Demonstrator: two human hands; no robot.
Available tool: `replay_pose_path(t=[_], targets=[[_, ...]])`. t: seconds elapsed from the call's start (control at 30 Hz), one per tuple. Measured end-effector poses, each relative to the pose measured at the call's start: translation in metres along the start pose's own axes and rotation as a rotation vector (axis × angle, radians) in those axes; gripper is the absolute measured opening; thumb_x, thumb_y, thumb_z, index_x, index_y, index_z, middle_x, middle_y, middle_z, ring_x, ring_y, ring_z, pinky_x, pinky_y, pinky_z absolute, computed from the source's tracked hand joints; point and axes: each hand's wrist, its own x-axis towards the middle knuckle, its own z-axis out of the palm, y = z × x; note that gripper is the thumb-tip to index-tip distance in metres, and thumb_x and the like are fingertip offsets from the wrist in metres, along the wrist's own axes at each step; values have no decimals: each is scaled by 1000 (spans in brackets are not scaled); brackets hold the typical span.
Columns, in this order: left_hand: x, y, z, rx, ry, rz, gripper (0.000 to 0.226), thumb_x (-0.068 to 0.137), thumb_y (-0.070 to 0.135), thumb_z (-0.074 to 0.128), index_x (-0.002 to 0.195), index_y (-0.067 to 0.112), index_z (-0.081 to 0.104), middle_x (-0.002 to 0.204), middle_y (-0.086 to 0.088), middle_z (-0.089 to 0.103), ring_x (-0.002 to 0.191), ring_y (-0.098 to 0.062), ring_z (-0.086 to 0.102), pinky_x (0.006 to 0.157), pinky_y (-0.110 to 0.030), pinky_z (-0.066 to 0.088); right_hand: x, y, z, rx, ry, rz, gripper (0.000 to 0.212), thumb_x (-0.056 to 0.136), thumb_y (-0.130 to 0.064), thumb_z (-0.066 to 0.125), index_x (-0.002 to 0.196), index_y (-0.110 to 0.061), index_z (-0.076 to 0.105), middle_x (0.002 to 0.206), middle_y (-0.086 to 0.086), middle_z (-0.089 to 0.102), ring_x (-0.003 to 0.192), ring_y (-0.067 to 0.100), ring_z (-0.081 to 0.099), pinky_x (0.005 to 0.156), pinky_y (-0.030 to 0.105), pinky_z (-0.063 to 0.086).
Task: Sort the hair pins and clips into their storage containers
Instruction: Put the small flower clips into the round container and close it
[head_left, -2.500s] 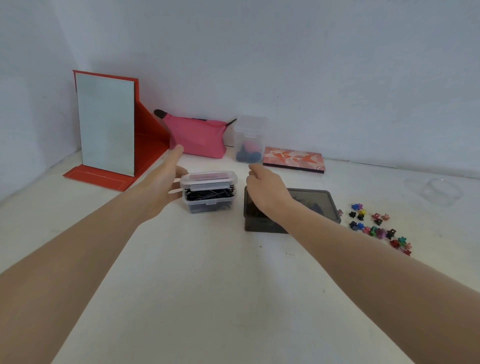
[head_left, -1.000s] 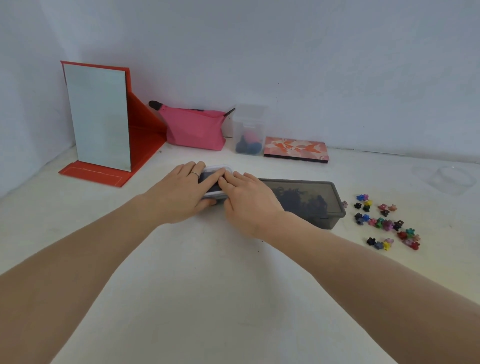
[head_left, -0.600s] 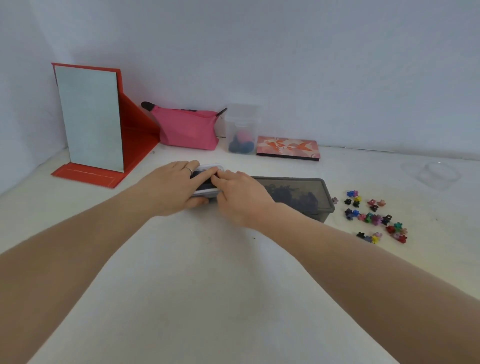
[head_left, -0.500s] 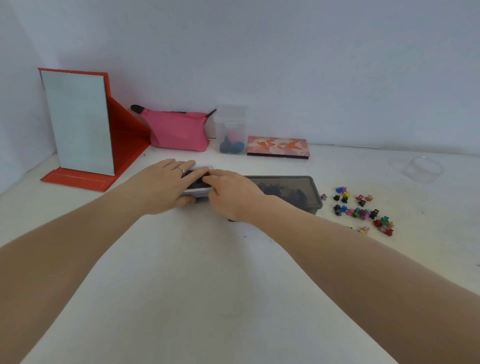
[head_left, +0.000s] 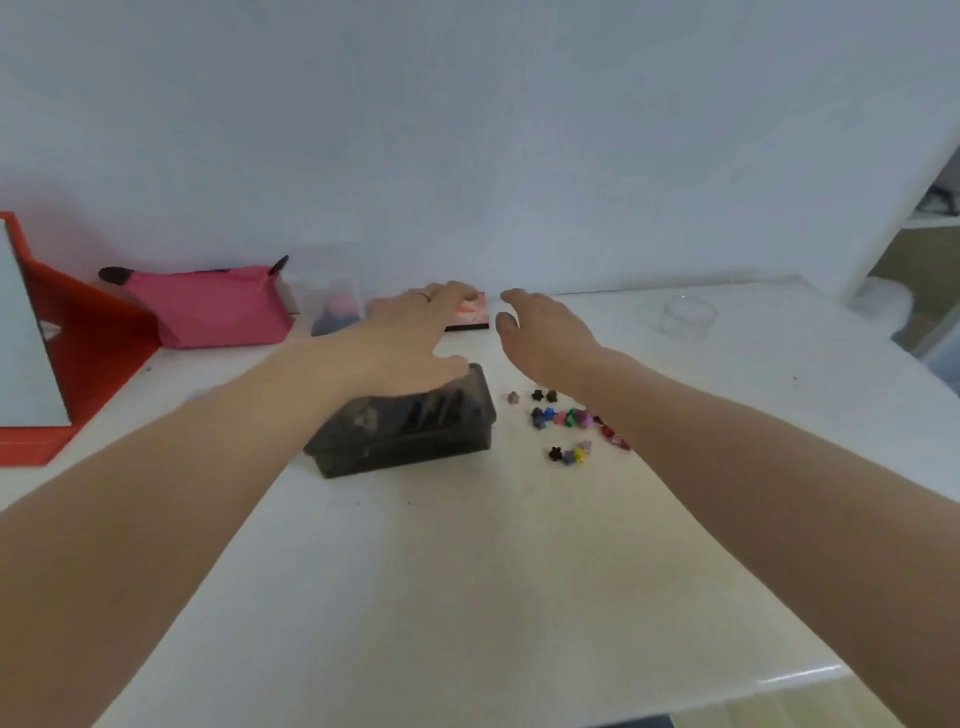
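Note:
A dark translucent grey box (head_left: 405, 431) with a shut lid and dark clips inside sits mid-table. Just to its right lie several tiny coloured claw clips (head_left: 569, 421), loose on the white table (head_left: 467, 571). My left hand (head_left: 415, 332) reaches over the box's far end with straight fingers, and its thumb is at the lid's far edge. My right hand (head_left: 545, 332) hovers beyond the clips with relaxed fingers and holds nothing. The small clear box of hair pins is hidden from view. The frame is blurred by motion.
A red-backed standing mirror (head_left: 78, 343) is at the far left, with a pink pouch (head_left: 218, 306), a tall clear container (head_left: 335, 306) and a patterned flat case (head_left: 470, 318) along the wall. A clear round tub (head_left: 685, 314) stands back right. The table's front edge (head_left: 800, 675) runs near right.
Both hands have let go of the small clear pin box and moved right and farther out, over the dark box. The view has swung right, and the pin box is out of sight.

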Motion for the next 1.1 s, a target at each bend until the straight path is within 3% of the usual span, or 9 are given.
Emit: replay_pose_path(t=[0.1,0.23,0.47,0.6,0.63,0.7,0.8,0.97,1.1], targets=[[39,48,21,-71,-31,16,75,92,43,57,154,29,16,158,2,28,142,-22,32,110,-36,29,-3,61,-26,19,19,132,51,98,-28,39,148,-19,33,140,11,48,126,29,47,100,40,42],[91,86,59,-247,-182,-15,83,89,50,57,155,31,11,161,-1,20,139,-25,35,107,-42,41,-2,138,-47,-20,51,254,62,94,-33,51,151,-23,29,145,10,42,130,30,44,98,41,44],[146,104,99,-230,-281,-24,82,91,47,52,156,27,7,161,-4,16,144,-22,25,113,-38,30,26,222,-41,23,72,453,101,80,-39,72,156,-17,9,157,11,20,143,31,23,106,42,36],[165,107,108,-311,-283,-32,73,95,48,47,155,31,9,160,2,15,120,-16,56,104,-36,39,48,240,-29,191,90,509,107,78,-46,74,156,-16,8,159,9,19,145,30,22,112,45,32],[171,108,110,-332,-276,-33,71,96,50,44,156,31,10,160,3,15,121,-16,56,105,-35,38,52,244,-25,209,119,509,101,78,-46,73,155,-15,15,156,8,26,142,30,29,109,44,36],[178,107,111,-331,-247,-30,68,99,52,38,156,28,10,162,2,15,140,-18,35,111,-35,29,54,244,-18,216,212,488,85,80,-42,73,148,-11,31,144,8,38,129,30,46,96,38,43],[188,106,107,-331,-199,-22,67,101,53,33,157,26,10,162,1,15,145,-17,22,112,-33,22,49,237,-14,269,280,426,73,79,-38,74,138,-10,41,133,5,41,110,26,56,81,32,44],[188,110,95,-379,-85,22,59,102,50,30,156,30,16,162,3,18,145,-14,25,113,-31,24,29,211,-12,391,288,167,68,80,-46,73,136,-14,52,127,-2,46,111,14,56,93,33,49],[173,109,91,-425,-62,19,57,102,50,29,155,32,18,160,5,23,142,-12,30,104,-25,25,12,186,-12,428,254,26,65,79,-52,71,133,-17,59,124,-7,53,110,8,56,97,35,49]])
